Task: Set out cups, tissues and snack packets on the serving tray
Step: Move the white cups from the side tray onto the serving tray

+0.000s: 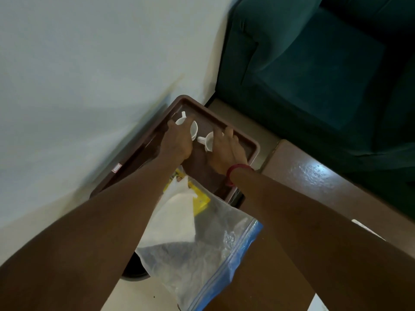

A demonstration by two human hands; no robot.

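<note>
Your left hand (178,140) curls round two white cups (187,126) at the brown tray's (251,144) far end; your right hand (225,151) grips a third cup (208,141) beside them; tissue (173,218) and yellow packet (199,202) lie near, on a clear bag (202,254).

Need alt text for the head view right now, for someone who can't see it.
Both hands, left hand and right hand, handle small white cups over a brown serving tray. Nearer the camera lie a clear zip bag, a white tissue and a yellow packet.
</note>
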